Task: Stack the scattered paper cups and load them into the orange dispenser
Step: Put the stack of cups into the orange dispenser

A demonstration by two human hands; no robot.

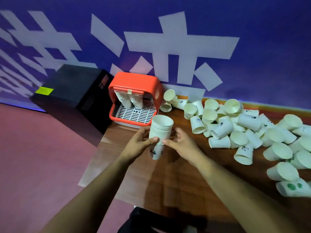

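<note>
Item: nested stack of paper cups (pixel 160 132), mouth up, above the bench (pixel 176 182), just before the orange dispenser (pixel 134 84). My left hand (pixel 139 143) and right hand (pixel 181 142) both pinch its sides. I'd square the rims before loading.

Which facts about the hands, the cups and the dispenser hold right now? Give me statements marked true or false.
1. The left hand and right hand both hold the cup stack. True.
2. The orange dispenser is empty. False: two columns of cups hang inside it.
3. Loose cups lie on the table right of the stack. True.
4. The stack sits inside the dispenser. False: it is held in front of it.
</note>
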